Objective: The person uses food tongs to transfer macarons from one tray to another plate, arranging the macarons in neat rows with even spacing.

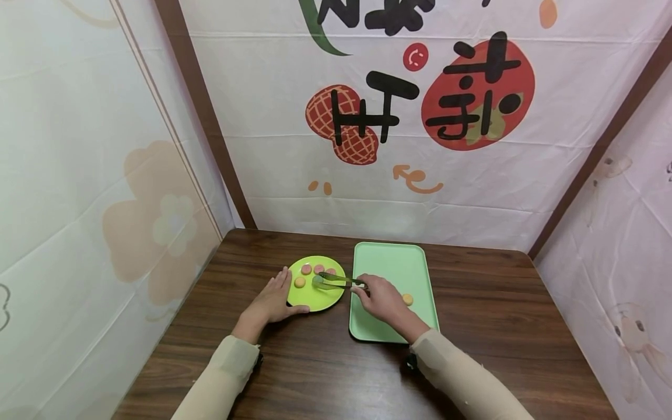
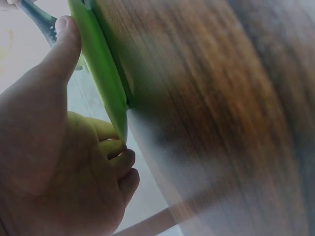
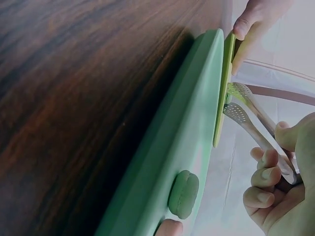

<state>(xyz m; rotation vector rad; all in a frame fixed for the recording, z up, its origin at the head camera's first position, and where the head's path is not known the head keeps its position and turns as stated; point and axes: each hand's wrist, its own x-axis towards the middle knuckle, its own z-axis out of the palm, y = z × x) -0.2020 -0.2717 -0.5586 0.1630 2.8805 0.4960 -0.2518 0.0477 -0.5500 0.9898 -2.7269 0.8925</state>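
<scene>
My left hand point(image 1: 272, 297) holds the rim of a round yellow-green plate point(image 1: 320, 303), thumb along the front edge and fingers at the left side. On the plate lie three pink macarons point(image 1: 307, 269) and a yellow macaron point(image 1: 300, 282). My right hand point(image 1: 380, 298) grips metal tongs point(image 3: 257, 133) with perforated ends, which reach left over the plate. A pale blue-green patch shows at their tips in the head view; I cannot tell whether it is a macaron. Beneath my right hand is a light green tray point(image 1: 391, 256), with a yellow macaron point(image 1: 408, 299) beside the wrist.
In the right wrist view a green macaron point(image 3: 184, 194) sits on the tray near another, partly cropped one point(image 3: 169, 227). Dark wood tabletop point(image 1: 488, 315) surrounds plate and tray. A printed white cloth wall point(image 1: 294, 192) rises behind the table, with more at both sides.
</scene>
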